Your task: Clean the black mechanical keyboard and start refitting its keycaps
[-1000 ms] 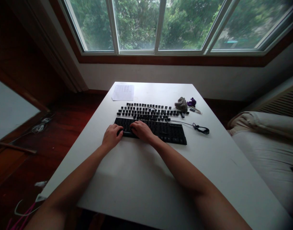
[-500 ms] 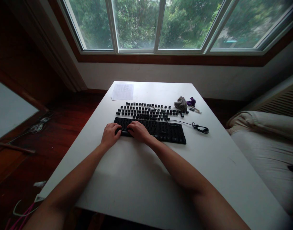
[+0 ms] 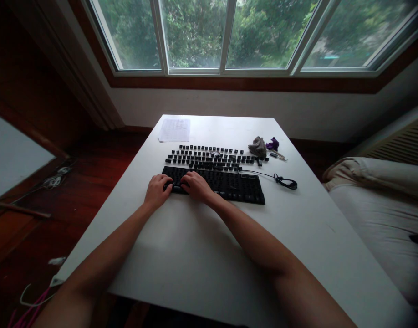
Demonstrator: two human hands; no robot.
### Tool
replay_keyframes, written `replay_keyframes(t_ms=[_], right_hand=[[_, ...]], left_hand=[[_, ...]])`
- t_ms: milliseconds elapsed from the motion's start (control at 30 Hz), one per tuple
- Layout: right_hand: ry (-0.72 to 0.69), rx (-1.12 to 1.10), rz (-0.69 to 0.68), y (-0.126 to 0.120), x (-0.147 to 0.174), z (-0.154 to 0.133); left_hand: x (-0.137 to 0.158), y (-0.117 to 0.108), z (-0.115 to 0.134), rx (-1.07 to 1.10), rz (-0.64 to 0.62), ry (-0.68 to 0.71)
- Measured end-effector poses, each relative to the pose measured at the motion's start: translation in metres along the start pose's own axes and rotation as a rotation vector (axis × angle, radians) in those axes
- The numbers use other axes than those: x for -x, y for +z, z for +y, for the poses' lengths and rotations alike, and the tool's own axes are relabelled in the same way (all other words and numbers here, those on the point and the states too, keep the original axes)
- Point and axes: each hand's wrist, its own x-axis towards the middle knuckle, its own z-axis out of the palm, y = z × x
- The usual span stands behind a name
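A black keyboard (image 3: 236, 184) lies on the white table, with many of its keycaps off. My left hand (image 3: 156, 192) is curled over its left front corner, thumb and forefinger closed on that end. Just to the right, my right hand (image 3: 197, 186) bends down onto the keyboard's left part. Its fingers are drawn together at the keys, and whatever is between the fingertips is hidden. Behind the keyboard, loose black keycaps (image 3: 209, 159) stand in several rows.
A printed sheet (image 3: 175, 130) lies at the table's far left. At the back right are a grey cloth (image 3: 257, 146), a purple cloth (image 3: 272, 144) and a slim tool (image 3: 278, 156). The coiled keyboard cable (image 3: 286, 182) rests to the right. A cushioned seat (image 3: 376, 214) borders the table's right side.
The view has tilted very slightly. Both hands stay at the same spots on the keyboard, and nothing else has visibly moved.
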Motion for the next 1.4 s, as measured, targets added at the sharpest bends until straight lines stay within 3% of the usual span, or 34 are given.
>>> replay_keyframes(t_ms=[433, 767, 1133, 1400], right_hand=[[0.073, -0.105, 0.018, 0.003, -0.004, 0.014], [0.118, -0.107, -0.052, 0.001, -0.012, 0.016], [0.119, 0.147, -0.143, -0.014, -0.005, -0.017], [0.131, 0.129, -0.161, -0.016, -0.006, -0.014]], left_hand=[[0.001, 0.001, -0.002, 0.005, 0.009, -0.003], [0.001, 0.000, 0.001, -0.016, 0.006, 0.002], [-0.001, 0.000, 0.007, -0.061, -0.052, -0.003], [-0.001, 0.001, 0.008, -0.050, -0.043, -0.005]])
